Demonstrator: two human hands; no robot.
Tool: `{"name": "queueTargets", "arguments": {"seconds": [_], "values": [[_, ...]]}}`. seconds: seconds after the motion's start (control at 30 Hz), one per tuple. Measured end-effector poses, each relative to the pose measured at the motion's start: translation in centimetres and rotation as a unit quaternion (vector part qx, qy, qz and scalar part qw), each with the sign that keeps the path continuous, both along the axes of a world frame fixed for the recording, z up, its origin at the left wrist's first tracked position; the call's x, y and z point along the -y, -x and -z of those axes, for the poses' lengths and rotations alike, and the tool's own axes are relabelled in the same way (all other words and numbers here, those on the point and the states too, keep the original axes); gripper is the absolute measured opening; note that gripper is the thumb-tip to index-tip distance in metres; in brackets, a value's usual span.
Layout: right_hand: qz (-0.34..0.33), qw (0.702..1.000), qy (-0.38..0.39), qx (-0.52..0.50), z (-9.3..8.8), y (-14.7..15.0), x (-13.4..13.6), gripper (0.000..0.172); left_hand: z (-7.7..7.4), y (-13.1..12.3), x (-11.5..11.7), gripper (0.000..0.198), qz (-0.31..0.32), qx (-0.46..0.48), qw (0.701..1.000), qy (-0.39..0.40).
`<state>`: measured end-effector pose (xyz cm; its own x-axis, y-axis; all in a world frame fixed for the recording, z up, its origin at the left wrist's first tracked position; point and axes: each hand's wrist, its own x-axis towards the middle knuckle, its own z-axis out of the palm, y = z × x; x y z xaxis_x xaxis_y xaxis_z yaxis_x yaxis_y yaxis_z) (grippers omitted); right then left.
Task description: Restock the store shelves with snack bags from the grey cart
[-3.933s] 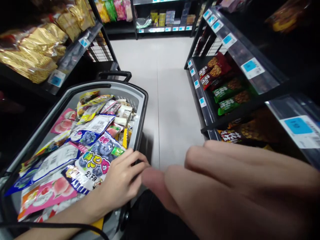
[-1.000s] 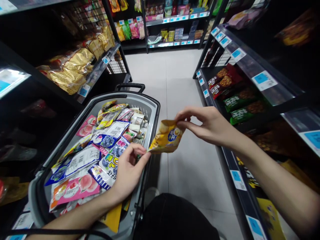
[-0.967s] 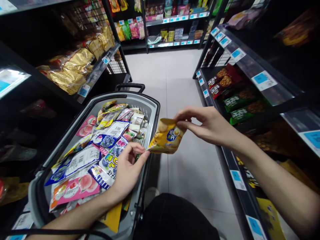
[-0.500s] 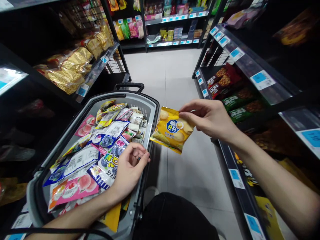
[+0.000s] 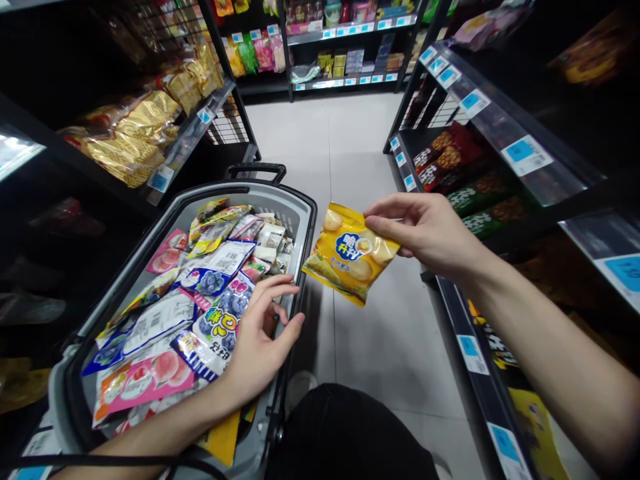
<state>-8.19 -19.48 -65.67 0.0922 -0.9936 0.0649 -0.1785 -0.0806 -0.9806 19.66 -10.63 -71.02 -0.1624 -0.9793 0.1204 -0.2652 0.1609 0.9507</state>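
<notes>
My right hand [image 5: 425, 230] pinches the upper right corner of a yellow snack bag [image 5: 350, 255] with a blue logo, held in the air just right of the basket's rim. My left hand [image 5: 260, 330] hovers over the near right edge of the grey shopping basket [image 5: 295, 200], fingers loosely spread and curled, holding nothing. The basket is full of snack packets, among them a blue-and-white blueberry packet [image 5: 220, 320] right beside my left hand and a pink peach packet [image 5: 145, 380] nearer the front.
Dark store shelves line both sides of a pale tiled aisle [image 5: 345, 153]. Gold bags [image 5: 130, 137] lie on the left shelf; red and green packets [image 5: 450, 157] stand on the right shelf behind blue price tags. More stocked shelves close the far end.
Both hands held the yellow bag a second ago. My left hand has let go and opened over the basket. My right hand has lifted the bag and turned its front toward me.
</notes>
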Motion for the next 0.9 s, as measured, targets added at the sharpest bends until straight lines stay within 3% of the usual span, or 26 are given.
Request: {"name": "queueTargets", "arguments": {"seconds": [0.27, 0.43, 0.5, 0.63, 0.77, 0.9], "values": [[-0.045, 0.993, -0.091, 0.069, 0.5, -0.1, -0.7, 0.040, -0.5, -0.2, -0.3, 0.036, 0.020, 0.019, 0.999, -0.044], [-0.093, 0.988, -0.084, 0.088, 0.1, -1.5, -1.5, 0.042, -0.6, 0.1, -0.1, 0.022, -0.013, -0.016, 0.999, -0.037], [-0.090, 0.985, -0.087, 0.115, 0.8, -2.5, -1.5, 0.040, -0.7, 0.2, 0.0, 0.013, -0.030, -0.047, 0.998, -0.030], [-0.040, 0.958, -0.141, 0.247, 3.7, -4.8, -1.8, 0.042, -0.6, 0.4, 0.4, 0.023, -0.056, -0.067, 0.996, -0.026], [-0.136, 0.909, -0.190, 0.345, 5.9, -6.6, -3.0, 0.053, -0.6, -0.1, 0.7, 0.023, -0.074, -0.061, 0.995, -0.036], [-0.188, 0.911, -0.173, 0.323, 5.6, -7.0, -5.1, 0.049, -0.9, -1.0, 0.3, 0.017, -0.048, -0.034, 0.997, -0.055]]}}
